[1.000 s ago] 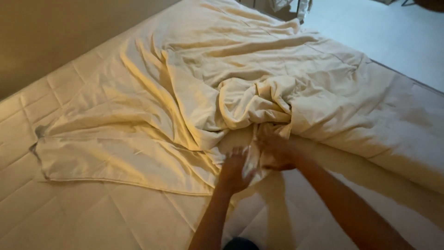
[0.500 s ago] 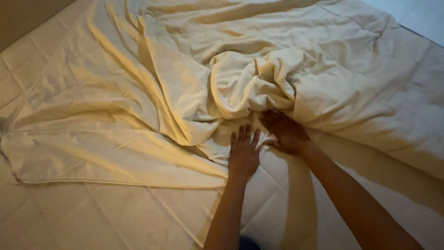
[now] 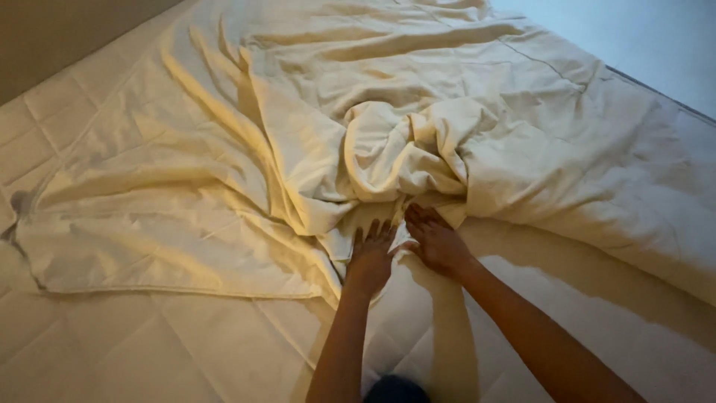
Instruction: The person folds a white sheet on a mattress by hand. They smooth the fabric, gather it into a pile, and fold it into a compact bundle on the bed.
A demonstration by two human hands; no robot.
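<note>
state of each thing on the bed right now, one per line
sheet: crumpled, bunched into a knot near the middle, left part spread flatter
mattress: quilted, bare at the front
left hand: open, fingers flat on the sheet edge
right hand: open, fingers spread, at the bunched fabric

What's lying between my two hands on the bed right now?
In the head view, a narrow fold of the cream sheet runs between the left hand and right hand; both lie flat on it.
</note>
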